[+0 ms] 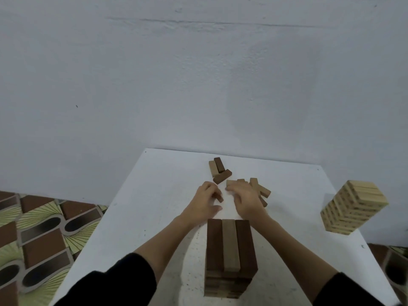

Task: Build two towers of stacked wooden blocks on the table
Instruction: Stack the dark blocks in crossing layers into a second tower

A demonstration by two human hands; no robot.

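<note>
Nearest me on the white table (154, 195) stands the dark tower (230, 257), its top blocks running lengthwise away from me, two brown beside one tan. Just beyond it, my left hand (204, 200) pinches a brown block (219, 198); my right hand (245, 199) lies spread over loose tan blocks (260, 188). Far right of it stands the pale tower (353, 208).

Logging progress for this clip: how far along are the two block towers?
Done: pale wooden tower stands at the table's right. In hand: left hand pinches a dark block; right hand rests on loose blocks. Left: the dark-and-light striped tower needs those and three others.
</note>
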